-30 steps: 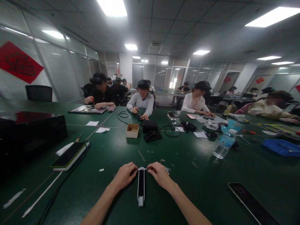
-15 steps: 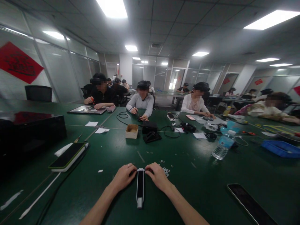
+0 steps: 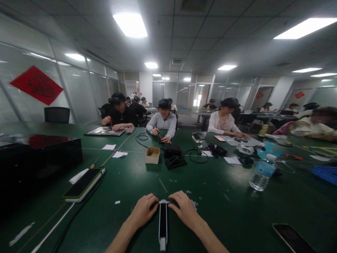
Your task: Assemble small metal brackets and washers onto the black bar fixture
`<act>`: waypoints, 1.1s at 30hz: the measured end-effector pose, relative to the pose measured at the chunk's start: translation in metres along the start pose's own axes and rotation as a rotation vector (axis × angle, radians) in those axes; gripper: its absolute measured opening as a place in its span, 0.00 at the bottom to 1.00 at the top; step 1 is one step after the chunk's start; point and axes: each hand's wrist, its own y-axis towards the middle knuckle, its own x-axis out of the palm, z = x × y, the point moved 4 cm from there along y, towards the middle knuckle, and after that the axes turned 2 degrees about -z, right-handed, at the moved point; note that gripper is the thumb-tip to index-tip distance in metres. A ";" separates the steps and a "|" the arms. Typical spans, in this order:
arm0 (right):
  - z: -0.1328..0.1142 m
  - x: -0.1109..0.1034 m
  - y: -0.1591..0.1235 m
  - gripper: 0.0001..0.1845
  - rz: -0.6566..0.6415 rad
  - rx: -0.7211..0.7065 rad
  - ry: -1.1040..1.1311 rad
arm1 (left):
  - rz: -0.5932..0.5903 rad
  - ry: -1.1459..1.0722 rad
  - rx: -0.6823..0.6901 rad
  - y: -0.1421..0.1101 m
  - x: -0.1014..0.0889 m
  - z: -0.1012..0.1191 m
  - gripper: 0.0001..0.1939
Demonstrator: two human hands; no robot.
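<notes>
While the head view faces down the green worktop (image 3: 105, 225), a slim white-framed object (image 3: 163, 225) lies between your left hand (image 3: 143, 210) and right hand (image 3: 185, 210), its far end at your fingertips. Both your hands curl inward, though whether either pinches anything cannot be told; small metallic pieces (image 3: 195, 203) lie beside your right hand.

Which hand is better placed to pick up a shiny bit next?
Probably the right hand: the shiny bits lie beside it, while the left hand is across the white-edged bar.
</notes>
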 end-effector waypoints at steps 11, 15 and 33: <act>0.077 -0.066 -0.019 0.12 0.026 0.264 -0.100 | 0.004 -0.007 -0.023 0.000 0.003 -0.003 0.08; 0.089 -0.059 -0.028 0.10 -0.120 0.334 -0.078 | -0.011 0.002 -0.057 0.001 0.003 -0.002 0.07; 0.086 -0.059 -0.028 0.11 -0.144 0.346 -0.013 | -0.036 0.039 -0.110 0.005 0.003 0.005 0.08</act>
